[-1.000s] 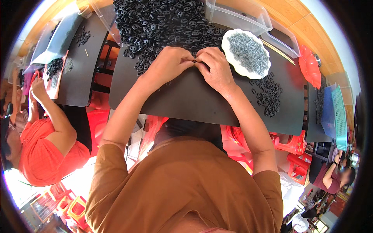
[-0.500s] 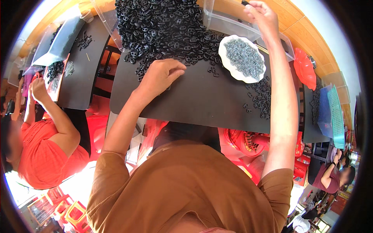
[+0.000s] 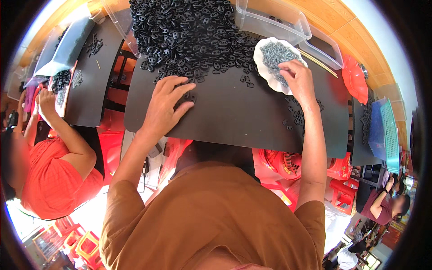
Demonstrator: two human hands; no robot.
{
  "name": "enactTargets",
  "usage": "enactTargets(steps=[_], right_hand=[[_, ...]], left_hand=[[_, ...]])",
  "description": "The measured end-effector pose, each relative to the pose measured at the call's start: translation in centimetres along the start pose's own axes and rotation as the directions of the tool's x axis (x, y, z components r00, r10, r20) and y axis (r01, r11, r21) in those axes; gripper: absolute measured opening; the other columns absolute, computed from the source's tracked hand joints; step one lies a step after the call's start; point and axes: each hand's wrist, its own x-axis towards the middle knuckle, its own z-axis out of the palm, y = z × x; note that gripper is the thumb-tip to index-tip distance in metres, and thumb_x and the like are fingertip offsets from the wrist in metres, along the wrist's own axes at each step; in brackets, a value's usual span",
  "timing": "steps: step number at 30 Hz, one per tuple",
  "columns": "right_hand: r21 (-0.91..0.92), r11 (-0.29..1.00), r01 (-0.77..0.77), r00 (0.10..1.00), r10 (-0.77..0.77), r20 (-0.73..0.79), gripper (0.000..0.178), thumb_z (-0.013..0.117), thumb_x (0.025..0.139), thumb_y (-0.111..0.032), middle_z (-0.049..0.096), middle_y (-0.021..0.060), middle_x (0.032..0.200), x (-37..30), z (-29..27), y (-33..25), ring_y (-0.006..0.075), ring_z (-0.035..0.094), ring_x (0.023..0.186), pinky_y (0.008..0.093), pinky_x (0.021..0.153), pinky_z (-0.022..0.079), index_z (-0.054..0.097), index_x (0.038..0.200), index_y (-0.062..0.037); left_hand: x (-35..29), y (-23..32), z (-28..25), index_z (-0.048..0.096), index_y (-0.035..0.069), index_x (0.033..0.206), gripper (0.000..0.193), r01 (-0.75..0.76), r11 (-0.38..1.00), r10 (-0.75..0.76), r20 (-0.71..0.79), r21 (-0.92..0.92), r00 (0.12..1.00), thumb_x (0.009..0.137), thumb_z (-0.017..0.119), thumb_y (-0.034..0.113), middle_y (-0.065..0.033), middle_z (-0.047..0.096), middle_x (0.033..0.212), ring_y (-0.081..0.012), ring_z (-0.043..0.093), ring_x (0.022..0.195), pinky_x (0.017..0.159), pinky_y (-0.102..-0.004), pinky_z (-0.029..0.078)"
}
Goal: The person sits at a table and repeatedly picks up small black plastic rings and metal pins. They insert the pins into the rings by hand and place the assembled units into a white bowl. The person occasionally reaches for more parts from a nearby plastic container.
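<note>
My left hand (image 3: 167, 105) is over the left of the dark table, open, its fingers spread. Close to its thumb and fingertips lie a few small black pieces (image 3: 192, 97), each with holes. Beyond it spreads a large heap of these black two-holed oval pieces (image 3: 189, 36). My right hand (image 3: 299, 83) reaches over a white scalloped dish (image 3: 262, 76) full of small shiny grey pieces (image 3: 274, 54). Its thumb and forefinger are pinched together among them; what they hold, if anything, is too small to make out.
A clear plastic box (image 3: 274, 19) with a few dark pieces stands at the back. Thin sticks (image 3: 321, 65) and a red dish (image 3: 354, 78) are to the right. Small black pieces (image 3: 299, 116) lie near my right wrist. On the left, a person in red (image 3: 58, 175) works at another table.
My right hand has come back from over the clear box, where it held a small black piece, to the white dish. My left hand has opened from a pinch and shifted slightly left.
</note>
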Motion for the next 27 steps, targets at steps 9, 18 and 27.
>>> enactTargets(steps=[9, 18, 27], right_hand=[[-0.192, 0.962, 0.193, 0.98, -0.179, 0.084, 0.012, 0.071, 0.082, -0.009, 0.062, 0.0078, 0.088, 0.5, 1.2, -0.6, 0.0317, 0.064, 0.083, 0.0408, 0.072, 0.049, 0.072, 0.093, -0.0079], [-0.226, 0.968, 0.111, 0.994, -0.11, 0.017, 0.004, 0.069, 0.082, -0.012, 0.061, 0.0068, 0.085, 0.6, 1.9, -0.7, 0.0315, 0.063, 0.082, 0.0415, 0.069, 0.048, 0.066, 0.083, -0.009], [-0.202, 0.973, 0.11, 0.992, -0.12, -0.042, 0.003, 0.066, 0.085, -0.008, 0.064, 0.008, 0.089, -0.1, 1.4, 0.0, 0.0325, 0.064, 0.086, 0.0422, 0.071, 0.049, 0.066, 0.088, -0.0073]], left_hand=[[3.1, 1.6, 4.9, 0.055, 0.019, 0.135, 0.05, -0.149, 0.985, 0.131, 0.181, 0.087, 0.975, 0.087, 0.069, 0.017, -0.009, 0.047, 0.142, -0.0317, 0.034, 0.142, 0.114, -0.0516, 0.028], [8.2, 1.1, 8.5, 0.06, 0.017, 0.128, 0.04, -0.28, 0.959, 0.273, 0.123, 0.047, 0.954, 0.089, 0.066, 0.017, -0.009, 0.05, 0.138, -0.0305, 0.041, 0.135, 0.107, -0.0474, 0.036], [8.5, -0.4, 6.3, 0.073, 0.01, 0.101, 0.022, -0.254, 0.965, 0.256, -0.018, 0.065, 0.967, 0.079, 0.075, 0.01, -0.0062, 0.064, 0.118, -0.0276, 0.053, 0.117, 0.096, -0.0385, 0.045]])
